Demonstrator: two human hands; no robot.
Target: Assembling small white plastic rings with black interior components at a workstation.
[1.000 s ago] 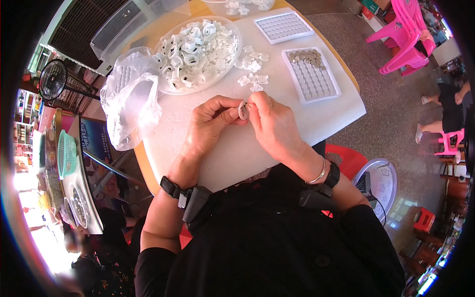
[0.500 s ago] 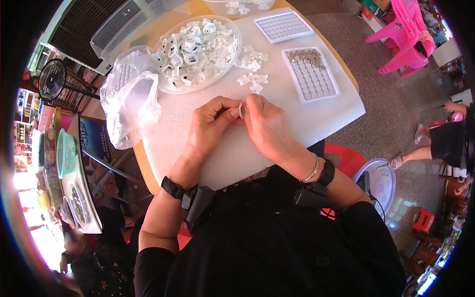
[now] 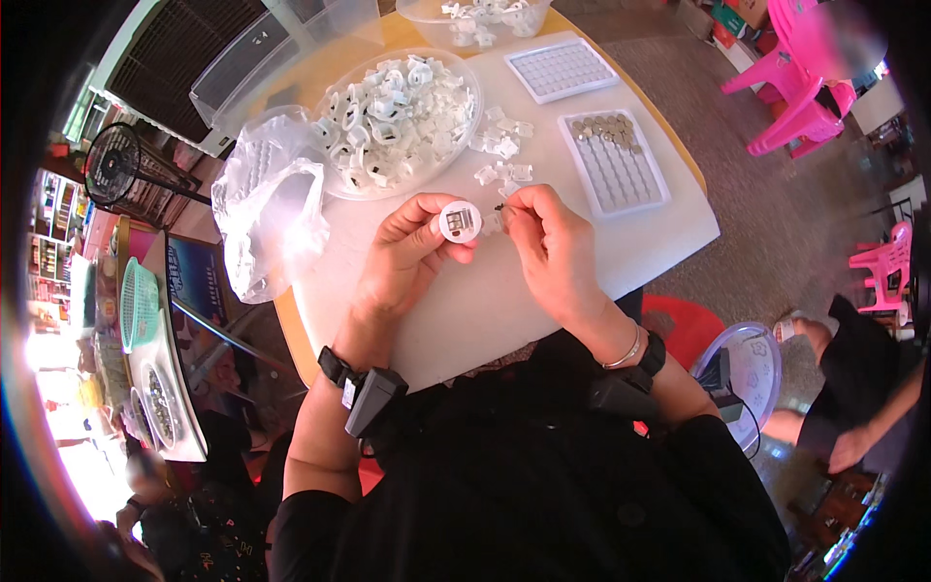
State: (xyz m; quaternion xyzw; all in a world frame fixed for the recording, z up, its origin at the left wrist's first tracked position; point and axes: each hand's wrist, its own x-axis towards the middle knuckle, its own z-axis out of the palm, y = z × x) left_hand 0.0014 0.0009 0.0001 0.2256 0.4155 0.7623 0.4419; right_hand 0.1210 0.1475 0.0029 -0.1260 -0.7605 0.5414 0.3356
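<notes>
My left hand point(image 3: 396, 260) pinches a small round white disc point(image 3: 460, 222) with a dark rectangular pattern on its face, like a digital watch movement. Just to its right, my right hand point(image 3: 561, 254) is closed at the fingertips on a tiny part with a dark tip point(image 3: 499, 207); its kind is too small to make out. Beyond the hands lie several loose white plastic pieces point(image 3: 504, 175) on the white sheet point(image 3: 436, 320). Behind them, white plastic casings point(image 3: 388, 116) are heaped in a clear round tray point(image 3: 478, 107).
Right of the hands sits a white tray point(image 3: 662, 194) with round grey pieces point(image 3: 606, 128) at its far end. Another white tray point(image 3: 560, 71) and a clear bowl point(image 3: 533, 21) stand farther back. A clear plastic bag point(image 3: 267, 218) lies left. A person's arm point(image 3: 878, 427) shows at far right.
My hands have moved apart, the right one going rightward. The disc, edge-on before, now faces up in my left hand. The person at far right has moved.
</notes>
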